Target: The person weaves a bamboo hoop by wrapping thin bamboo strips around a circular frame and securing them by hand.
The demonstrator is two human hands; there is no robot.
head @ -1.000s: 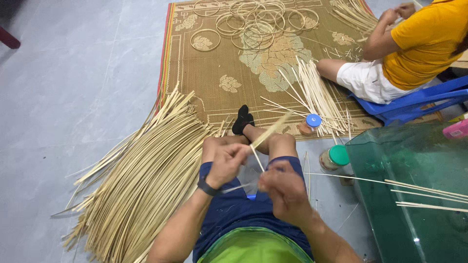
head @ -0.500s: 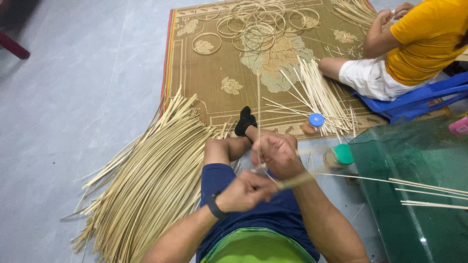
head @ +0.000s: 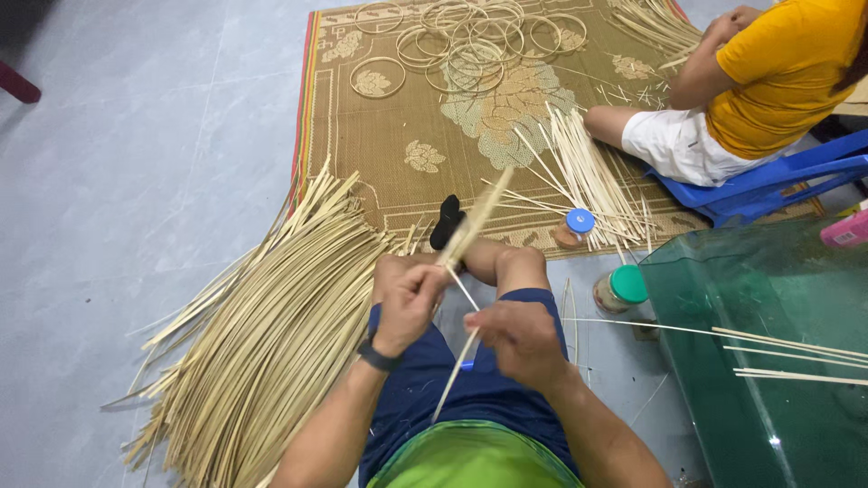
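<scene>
While the person sits on the grey floor [head: 117,181] with knees drawn up at centre frame, both hands work one thin bamboo strip [head: 472,226]. Left hand [head: 409,303], with a dark band at the wrist, is closed in a fist around the strip just below its wider, blurred upper end, which slants up and to the right over a black sock [head: 447,220]. Right hand [head: 520,339] sits lower and to the right, fingers curled in; a thinner length of the strip runs from the left fist down past it toward the blue shorts [head: 470,398]. Whether the right hand pinches that length cannot be told, as its fingers hide the contact.

Left of the person's leg, a large fan-shaped pile of strips [head: 262,343] covers the floor from centre to lower left. A brown woven mat [head: 398,126] fills the upper middle of the frame; on it lie a cluster of bamboo rings [head: 461,41] at the top and a smaller bundle of sticks [head: 588,176] to the right. At the mat's lower edge stands a jar with a blue lid [head: 575,226], and a jar with a green lid [head: 622,289] stands just beside a green glass table [head: 768,361] at lower right, on which several loose sticks [head: 768,348] lie. A second person in a yellow shirt [head: 787,72] sits at upper right on a blue chair [head: 768,181].
</scene>
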